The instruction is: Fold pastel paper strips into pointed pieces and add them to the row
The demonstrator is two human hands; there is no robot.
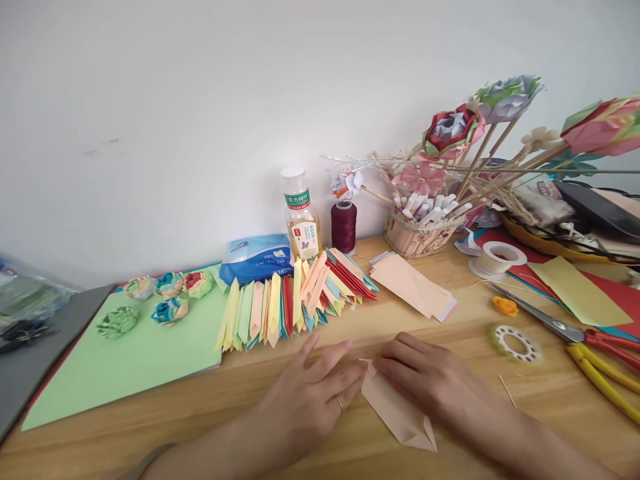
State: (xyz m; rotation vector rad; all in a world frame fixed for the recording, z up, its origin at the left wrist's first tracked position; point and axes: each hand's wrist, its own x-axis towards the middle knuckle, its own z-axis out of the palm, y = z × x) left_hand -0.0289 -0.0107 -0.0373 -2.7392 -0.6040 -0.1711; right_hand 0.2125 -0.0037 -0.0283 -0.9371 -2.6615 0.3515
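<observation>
A peach-coloured strip of paper (387, 403) lies slantwise on the table between my hands, with folded corners at its near end. My left hand (320, 390) has its lower fingertips pressed together at the strip's upper left corner, while its other fingers are spread. A ring shows on one finger. With bent fingers, my right hand (427, 373) presses on the strip's upper end and right side. Part of the paper is hidden under it. Beyond the hands stands a row of folded paper pieces (273, 310) in several colours. A stack of peach paper strips (413, 283) lies behind my right hand.
Paper rosettes (120, 322) sit on green sheets (165, 363) at left. Behind stand a blue tissue pack (255, 257), a bottle (303, 220), a maroon thread spool (344, 223) and a flower basket (425, 237). Scissors (560, 327), a tape roll (516, 343) and yellow-handled pliers (600, 380) lie at right.
</observation>
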